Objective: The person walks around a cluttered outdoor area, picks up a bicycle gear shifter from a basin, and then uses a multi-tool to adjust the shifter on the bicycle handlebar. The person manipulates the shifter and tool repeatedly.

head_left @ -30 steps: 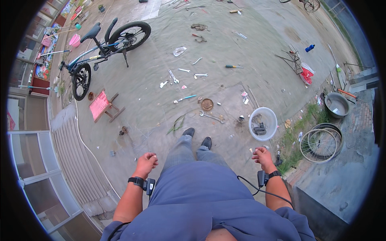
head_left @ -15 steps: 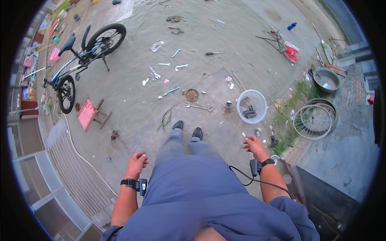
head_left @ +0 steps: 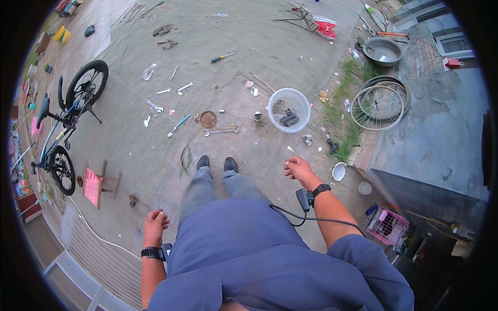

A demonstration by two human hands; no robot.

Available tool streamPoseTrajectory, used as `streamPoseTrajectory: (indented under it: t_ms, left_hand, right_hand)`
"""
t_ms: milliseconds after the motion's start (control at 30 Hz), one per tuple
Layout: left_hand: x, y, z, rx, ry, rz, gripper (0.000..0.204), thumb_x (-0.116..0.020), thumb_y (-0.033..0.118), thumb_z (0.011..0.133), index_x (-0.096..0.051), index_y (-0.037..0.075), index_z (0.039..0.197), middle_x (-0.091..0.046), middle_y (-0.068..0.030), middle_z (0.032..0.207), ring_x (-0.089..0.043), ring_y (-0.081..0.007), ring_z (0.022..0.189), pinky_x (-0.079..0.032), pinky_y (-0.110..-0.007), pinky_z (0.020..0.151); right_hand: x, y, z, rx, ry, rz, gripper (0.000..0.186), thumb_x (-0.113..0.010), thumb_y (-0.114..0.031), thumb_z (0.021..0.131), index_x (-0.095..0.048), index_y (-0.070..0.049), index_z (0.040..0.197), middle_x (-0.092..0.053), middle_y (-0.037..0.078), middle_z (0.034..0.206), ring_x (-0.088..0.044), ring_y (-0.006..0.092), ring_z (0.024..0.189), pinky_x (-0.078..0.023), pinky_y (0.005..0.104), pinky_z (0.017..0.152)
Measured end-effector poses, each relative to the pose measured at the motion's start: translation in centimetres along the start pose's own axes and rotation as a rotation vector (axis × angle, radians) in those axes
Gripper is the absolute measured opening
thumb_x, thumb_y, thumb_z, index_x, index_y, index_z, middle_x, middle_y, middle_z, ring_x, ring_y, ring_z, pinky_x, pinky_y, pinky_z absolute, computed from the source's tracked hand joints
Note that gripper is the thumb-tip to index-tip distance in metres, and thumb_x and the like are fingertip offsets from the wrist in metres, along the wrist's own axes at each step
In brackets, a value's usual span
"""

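Observation:
Out to the left at hip height, my left hand (head_left: 155, 224) is held with its fingers curled together and nothing visible in them. My right hand (head_left: 299, 170) is raised further forward on the right, its fingers bent in toward the thumb; I make out no object in it. Neither hand touches anything around it. Nearest the right hand, on the ground beyond it, stands a translucent white basin (head_left: 289, 110) with dark parts inside. Ahead of my shoes lie a large wrench (head_left: 221, 131), a rusty round dish (head_left: 207, 119) and a blue-handled tool (head_left: 179, 126).
A bicycle (head_left: 67, 122) stands at the left, near a small red-topped stool (head_left: 93, 187). Further off lie smaller wrenches (head_left: 185, 87) and a screwdriver (head_left: 222, 57). On the right are a bare wheel (head_left: 377, 107), a grey tub (head_left: 382, 51), a pink cage (head_left: 387, 226) and a concrete ledge (head_left: 430, 150).
My view has turned to the right, so the ground things sit further left and the pink cage has come into view. Both hands stay raised with fingers curled.

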State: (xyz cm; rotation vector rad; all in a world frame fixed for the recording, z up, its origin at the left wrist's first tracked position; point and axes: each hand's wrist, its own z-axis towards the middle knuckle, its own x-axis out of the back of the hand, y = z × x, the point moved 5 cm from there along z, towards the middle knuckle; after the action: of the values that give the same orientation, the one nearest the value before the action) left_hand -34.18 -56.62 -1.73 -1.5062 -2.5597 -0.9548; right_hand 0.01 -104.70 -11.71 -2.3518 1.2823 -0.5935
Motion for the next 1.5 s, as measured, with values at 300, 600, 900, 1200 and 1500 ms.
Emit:
streamPoseTrajectory:
  t_ms: [300,600,900,1200,1500]
  left_hand:
    - [-0.4,1.9,-0.7,-0.039,-0.015,0.032,0.033,-0.061,0.018,0.099,-0.060,-0.004,0.124,-0.069,-0.0092,0.096,-0.068,-0.0155,0.077,-0.053,-0.027,0.066]
    - [-0.5,2.0,-2.2,-0.051,0.008,0.021,0.028,-0.061,0.017,0.098,-0.063,-0.002,0.119,-0.070,-0.0094,0.096,-0.068,-0.0157,0.078,-0.054,-0.027,0.067]
    - [-0.3,1.7,-3.1,-0.070,0.036,-0.016,0.027,-0.062,0.015,0.097,-0.063,-0.003,0.117,-0.071,-0.0111,0.097,-0.069,-0.0162,0.077,-0.055,-0.028,0.066]
    - [0.0,1.8,-3.0,-0.064,0.044,-0.005,0.026,-0.062,0.015,0.097,-0.063,-0.001,0.117,-0.071,-0.0103,0.096,-0.070,-0.0169,0.077,-0.055,-0.028,0.065]
    - [0.1,2.2,-2.7,-0.060,0.042,-0.038,0.029,-0.062,0.013,0.094,-0.064,-0.005,0.117,-0.071,-0.0111,0.095,-0.070,-0.0169,0.077,-0.055,-0.028,0.065]
  right_hand:
    - [0.9,0.9,-2.2,-0.034,0.077,0.023,0.027,-0.059,-0.022,0.099,-0.059,-0.006,0.121,-0.067,0.007,0.102,-0.069,0.0162,0.078,-0.051,0.0297,0.064]
    - [1.5,0.7,-2.4,-0.033,0.005,0.061,0.029,-0.058,-0.022,0.100,-0.057,-0.005,0.123,-0.067,0.009,0.103,-0.069,0.0185,0.079,-0.052,0.0311,0.066]
    - [1.5,-0.4,-1.8,-0.021,-0.014,0.039,0.028,-0.059,-0.021,0.099,-0.057,-0.005,0.122,-0.068,0.009,0.104,-0.070,0.0197,0.080,-0.053,0.0319,0.066]
    - [1.2,-1.1,-1.9,-0.003,0.006,0.066,0.027,-0.060,-0.018,0.096,-0.060,-0.002,0.117,-0.068,0.009,0.097,-0.070,0.0191,0.076,-0.052,0.0304,0.063]
    - [1.0,-0.8,-1.5,-0.021,0.014,0.074,0.026,-0.060,-0.019,0.097,-0.059,-0.003,0.118,-0.068,0.009,0.097,-0.070,0.0193,0.076,-0.053,0.0306,0.061]
